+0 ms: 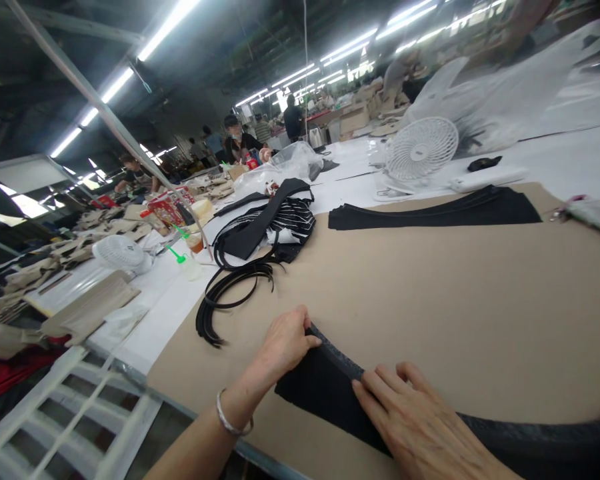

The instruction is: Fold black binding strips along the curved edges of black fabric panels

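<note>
A long curved piece of black fabric (330, 393) lies on the brown board (430, 287) in front of me, with a shinier dark strip along its curved edge. At the upper left corner of that fabric, my left hand (285, 343) pinches the edge between thumb and fingers; a silver bangle is on the wrist. Fingers stretched out, my right hand (410, 420) rests flat on the same piece, its fingertips against the strip. The fabric runs on past the right of the picture, and my right hand covers part of it.
Black strips (230, 290) lie coiled beside a pile of black and striped pieces (280, 227). More black fabric pieces (430, 210) lie at the board's far side, before a white fan (420, 153). Green-tipped bottles (183, 259) stand leftward. People work in the background.
</note>
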Motion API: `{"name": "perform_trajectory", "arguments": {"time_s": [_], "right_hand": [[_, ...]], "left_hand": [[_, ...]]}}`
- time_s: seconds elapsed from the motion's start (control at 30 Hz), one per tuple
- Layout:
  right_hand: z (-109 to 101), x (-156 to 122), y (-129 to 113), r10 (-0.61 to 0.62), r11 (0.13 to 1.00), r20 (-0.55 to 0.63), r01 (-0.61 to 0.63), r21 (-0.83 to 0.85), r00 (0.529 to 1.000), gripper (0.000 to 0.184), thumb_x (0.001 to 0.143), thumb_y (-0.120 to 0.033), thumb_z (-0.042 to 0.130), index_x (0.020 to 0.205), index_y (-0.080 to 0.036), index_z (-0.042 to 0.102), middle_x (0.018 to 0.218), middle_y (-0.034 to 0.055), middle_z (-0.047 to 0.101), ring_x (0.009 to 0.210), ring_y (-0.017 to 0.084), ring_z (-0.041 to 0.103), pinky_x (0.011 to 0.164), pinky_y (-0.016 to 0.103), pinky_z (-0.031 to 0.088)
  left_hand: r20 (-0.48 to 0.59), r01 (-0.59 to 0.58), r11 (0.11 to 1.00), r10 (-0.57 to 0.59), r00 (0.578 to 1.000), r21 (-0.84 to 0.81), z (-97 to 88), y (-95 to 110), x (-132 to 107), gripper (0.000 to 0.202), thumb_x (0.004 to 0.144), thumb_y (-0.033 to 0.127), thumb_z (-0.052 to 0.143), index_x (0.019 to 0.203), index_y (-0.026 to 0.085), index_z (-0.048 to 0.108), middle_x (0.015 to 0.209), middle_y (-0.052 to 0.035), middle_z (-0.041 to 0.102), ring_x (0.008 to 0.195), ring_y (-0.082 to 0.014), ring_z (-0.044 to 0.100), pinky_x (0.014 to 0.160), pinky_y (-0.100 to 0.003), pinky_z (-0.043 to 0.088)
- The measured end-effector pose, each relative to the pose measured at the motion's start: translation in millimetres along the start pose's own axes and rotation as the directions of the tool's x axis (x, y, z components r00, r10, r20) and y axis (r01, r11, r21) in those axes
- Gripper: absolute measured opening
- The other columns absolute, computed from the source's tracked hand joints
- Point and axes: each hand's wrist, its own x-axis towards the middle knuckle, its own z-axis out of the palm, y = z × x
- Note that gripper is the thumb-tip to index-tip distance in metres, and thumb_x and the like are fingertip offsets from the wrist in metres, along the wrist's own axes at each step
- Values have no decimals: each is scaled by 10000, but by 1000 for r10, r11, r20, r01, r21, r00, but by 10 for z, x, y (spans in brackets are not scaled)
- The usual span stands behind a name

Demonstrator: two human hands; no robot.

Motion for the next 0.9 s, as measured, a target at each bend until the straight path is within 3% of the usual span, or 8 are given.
{"name": "perform_trajectory", "arguments": {"time_s": [0.13, 0.23, 0.37, 0.43, 0.53, 0.63, 0.9], "right_hand": [[112, 146, -6, 15, 999, 86, -18, 33, 996, 424, 689, -77, 511, 1101, -162, 557, 924, 39, 586, 783, 196, 501, 764, 372, 394], [241, 189, -34, 28, 1000, 82, -27, -8, 996, 452, 720, -80, 513, 1165, -151, 539, 981, 47, 586, 844, 204, 506, 821, 393, 402], [359, 131, -92, 40, 996, 55, -35, -87, 998, 444, 723, -91, 501, 1163, -130, 542, 1002, 70, 582, 889, 224, 516, 870, 439, 432], [387, 80, -115, 44, 992, 35, -39, -122, 998, 451, 730, -91, 486, 1178, -127, 535, 1026, 78, 578, 943, 237, 521, 914, 462, 432], [428, 22, -127, 43, 985, -3, -43, -164, 999, 481, 759, -106, 475, 1238, -129, 506, 1123, 94, 561, 1067, 258, 495, 991, 483, 400], [482, 12, -122, 48, 986, 26, -43, -159, 999, 480, 742, -137, 502, 1222, -147, 528, 1129, 99, 563, 1052, 275, 496, 965, 500, 415], [549, 14, -131, 50, 988, 6, -49, -145, 999, 458, 720, -152, 505, 1173, -170, 576, 1123, 96, 580, 1037, 288, 484, 954, 504, 396]], "left_hand": [[-44, -6, 1000, 6, 999, -8, 8, -25, -9, 306, 698, 292, 752, 869, 201, 515, 711, 38, 552, 647, -137, 508, 552, -234, 272], [-93, -43, 999, 40, 995, -30, 31, -23, -48, 318, 701, 268, 753, 887, 207, 502, 693, 51, 528, 636, -136, 499, 552, -234, 285], [-183, -120, 990, 104, 978, -79, 138, -49, -189, 134, 812, 194, 641, 865, 208, 519, 801, 27, 563, 739, -137, 531, 649, -233, 378], [-254, -222, 971, 192, 948, -94, 222, -115, -281, 70, 887, 145, 525, 882, 204, 563, 917, -7, 583, 868, -147, 544, 779, -247, 412], [-344, -407, 914, 384, 857, 6, 341, -276, -389, 260, 939, 114, 392, 1019, 204, 622, 1018, -56, 592, 978, -191, 528, 886, -320, 415], [-312, -475, 864, 504, 805, 169, 400, -423, -434, 348, 935, 99, 369, 1176, 202, 597, 1090, -81, 596, 990, -227, 515, 884, -384, 428], [-228, -481, 820, 555, 800, 309, 410, -486, -420, 427, 927, 83, 336, 1307, 177, 505, 1207, -96, 573, 1032, -258, 491, 883, -448, 446]]}}
